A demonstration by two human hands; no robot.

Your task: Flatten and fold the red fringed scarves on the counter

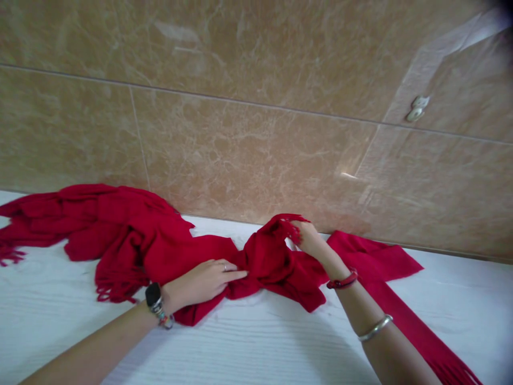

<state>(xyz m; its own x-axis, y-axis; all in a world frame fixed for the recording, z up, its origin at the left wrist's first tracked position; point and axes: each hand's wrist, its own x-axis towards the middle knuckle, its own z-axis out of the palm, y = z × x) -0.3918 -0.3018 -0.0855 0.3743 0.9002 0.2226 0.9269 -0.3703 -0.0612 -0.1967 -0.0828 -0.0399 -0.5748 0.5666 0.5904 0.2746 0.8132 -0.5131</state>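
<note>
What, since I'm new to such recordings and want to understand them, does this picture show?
There's no machine here: the two bare hands belong to a person wearing a camera on their head, looking forward and down. On the white wood-grain surface, beside a brown marble-patterned wall, lies red fringed fabric, probably scarf material; I can't tell whether it's one piece or several. The left hand, with a watch at its wrist, rests on the fabric. The right hand holds a raised fringed edge.
</note>
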